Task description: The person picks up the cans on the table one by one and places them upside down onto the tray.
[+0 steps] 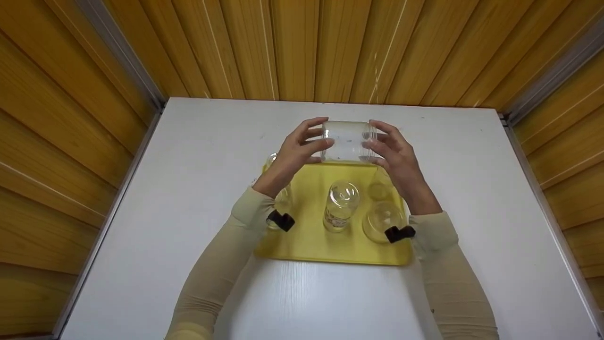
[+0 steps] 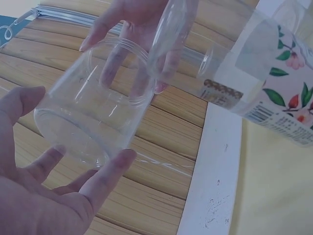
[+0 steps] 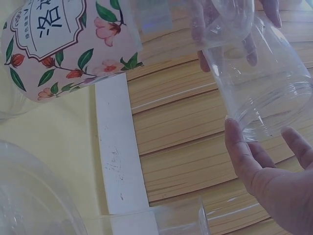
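A clear jar (image 1: 348, 141) is held sideways above the far edge of the yellow tray (image 1: 306, 252). At its base end, my left hand (image 1: 298, 147) grips it with spread fingers and thumb. My right hand (image 1: 397, 153) grips the threaded mouth end, which has no lid on it. The left wrist view shows the see-through jar (image 2: 88, 107) with fingertips round its base. In the middle of the tray, below the hands, stands a clear bottle (image 1: 343, 200); its floral label (image 3: 73, 49) shows in the right wrist view.
A round clear container (image 1: 377, 219) stands at the tray's right, with a smaller clear vessel (image 1: 379, 189) behind it. At the left, a tall clear container (image 1: 284, 200) is partly hidden by my left forearm. Wood-patterned panels (image 1: 339, 52) bound the white table (image 1: 188, 189).
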Demonstrator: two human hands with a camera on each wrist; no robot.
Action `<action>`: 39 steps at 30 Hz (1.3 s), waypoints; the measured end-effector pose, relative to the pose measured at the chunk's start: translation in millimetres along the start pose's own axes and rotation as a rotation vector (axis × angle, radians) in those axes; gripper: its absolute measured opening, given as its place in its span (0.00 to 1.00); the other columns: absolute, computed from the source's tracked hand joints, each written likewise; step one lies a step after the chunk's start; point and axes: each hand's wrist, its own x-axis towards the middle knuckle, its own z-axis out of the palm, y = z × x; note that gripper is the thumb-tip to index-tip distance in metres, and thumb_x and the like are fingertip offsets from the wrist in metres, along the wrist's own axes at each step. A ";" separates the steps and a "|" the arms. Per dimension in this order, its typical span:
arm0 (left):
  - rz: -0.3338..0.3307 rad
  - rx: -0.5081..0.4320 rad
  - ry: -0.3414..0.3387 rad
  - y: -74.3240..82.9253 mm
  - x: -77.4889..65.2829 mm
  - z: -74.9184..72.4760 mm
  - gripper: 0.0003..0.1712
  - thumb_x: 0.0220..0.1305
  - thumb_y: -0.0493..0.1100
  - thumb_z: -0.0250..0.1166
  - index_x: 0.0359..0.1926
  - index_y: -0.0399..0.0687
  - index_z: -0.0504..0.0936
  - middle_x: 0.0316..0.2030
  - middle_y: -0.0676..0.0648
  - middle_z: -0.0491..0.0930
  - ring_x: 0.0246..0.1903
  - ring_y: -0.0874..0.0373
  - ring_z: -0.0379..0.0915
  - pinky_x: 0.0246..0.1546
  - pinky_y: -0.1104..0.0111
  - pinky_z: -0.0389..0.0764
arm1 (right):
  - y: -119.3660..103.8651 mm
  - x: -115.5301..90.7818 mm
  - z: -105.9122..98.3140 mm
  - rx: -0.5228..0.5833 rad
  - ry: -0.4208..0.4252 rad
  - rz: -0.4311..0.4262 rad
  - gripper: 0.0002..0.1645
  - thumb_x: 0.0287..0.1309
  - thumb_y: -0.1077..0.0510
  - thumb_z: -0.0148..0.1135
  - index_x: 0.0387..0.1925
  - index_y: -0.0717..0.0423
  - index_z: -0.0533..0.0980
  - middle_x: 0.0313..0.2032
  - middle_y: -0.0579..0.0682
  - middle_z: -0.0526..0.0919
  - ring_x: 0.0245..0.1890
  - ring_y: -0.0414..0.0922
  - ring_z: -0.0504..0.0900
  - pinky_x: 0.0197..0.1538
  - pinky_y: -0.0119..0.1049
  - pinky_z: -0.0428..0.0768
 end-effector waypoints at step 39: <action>0.041 0.092 0.074 2.4 -2.6 -8.9 0.36 0.67 0.52 0.73 0.73 0.56 0.75 0.66 0.46 0.74 0.61 0.53 0.77 0.53 0.57 0.85 | -8.3 0.6 -43.9 -0.515 0.204 -0.083 0.30 0.78 0.47 0.61 0.72 0.58 0.72 0.66 0.52 0.76 0.62 0.44 0.76 0.59 0.33 0.79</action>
